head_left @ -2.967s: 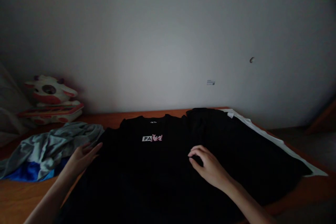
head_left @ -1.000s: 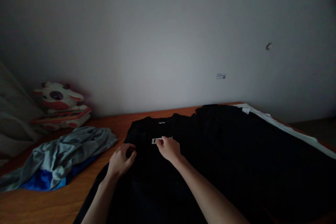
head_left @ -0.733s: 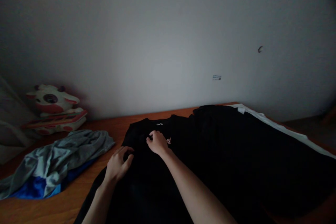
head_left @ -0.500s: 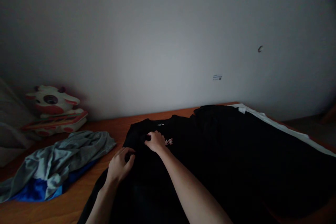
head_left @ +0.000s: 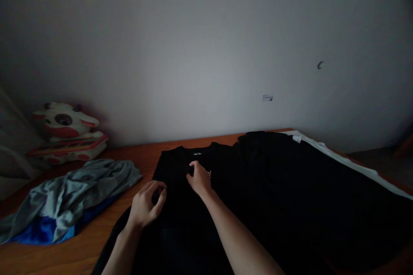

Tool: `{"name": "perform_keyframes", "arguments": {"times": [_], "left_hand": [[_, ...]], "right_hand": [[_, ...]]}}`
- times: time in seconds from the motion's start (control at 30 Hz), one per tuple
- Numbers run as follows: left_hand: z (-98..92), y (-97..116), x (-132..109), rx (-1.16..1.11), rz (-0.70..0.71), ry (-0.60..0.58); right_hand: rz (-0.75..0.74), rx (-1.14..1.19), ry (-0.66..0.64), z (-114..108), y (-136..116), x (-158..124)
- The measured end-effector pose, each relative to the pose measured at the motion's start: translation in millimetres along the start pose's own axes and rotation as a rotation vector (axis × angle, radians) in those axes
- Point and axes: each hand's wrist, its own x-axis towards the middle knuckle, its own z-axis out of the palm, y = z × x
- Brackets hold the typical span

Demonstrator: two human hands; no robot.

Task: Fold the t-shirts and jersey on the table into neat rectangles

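Note:
A black shirt [head_left: 180, 215] lies spread over the wooden surface, its neckline toward the wall, with small pale lettering inside the collar. My left hand [head_left: 148, 202] is at the shirt's left edge, thumb and fingers curved with a gap between them; nothing shows in it. Over the chest, partly covering a pink print, is my right hand [head_left: 199, 178]. Its thumb and index finger are apart, with only dark cloth seen between them. More black cloth [head_left: 309, 184] stretches to the right.
A crumpled grey and blue garment [head_left: 84, 189] lies at the left on the wooden table [head_left: 97, 240]. Behind it stands a cow-shaped toy keyboard [head_left: 69, 133]. White cloth [head_left: 342, 159] runs along the right edge, and a wall [head_left: 206, 51] rises behind.
My right hand has moved a little right across the shirt, covering more of the pink print, and its fingers have come off the cloth. My left hand has barely moved.

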Motion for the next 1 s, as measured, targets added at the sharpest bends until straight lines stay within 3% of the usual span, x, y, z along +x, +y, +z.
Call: {"name": "perform_keyframes", "arguments": {"times": [0.1, 0.23, 0.47, 0.63, 0.77, 0.9, 1.0], "left_hand": [[-0.9, -10, -1, 0.048, -0.03, 0.011], [-3.8, -26, -1, 0.133, -0.061, 0.076], [-5.9, -44, -3, 0.137, 0.043, -0.124], [-3.8, -51, -4, 0.267, -0.127, -0.064], [-3.5, -51, -4, 0.425, -0.271, 0.021], [1.7, -46, 0, 0.33, -0.095, 0.114], [9.9, -44, 2, 0.197, 0.037, -0.011]], "right_hand": [[-0.028, -0.037, -0.067, -1, 1, -2], [-0.022, 0.025, -0.045, -6, -1, 0], [-0.046, 0.069, -0.095, -10, 0, -2], [-0.168, 0.123, -0.137, -12, 0, -2], [-0.16, 0.132, -0.106, -11, -1, 0], [-0.098, 0.016, -0.086, -10, -3, 0], [-0.088, -0.105, -0.059, -9, -4, -3]]}}
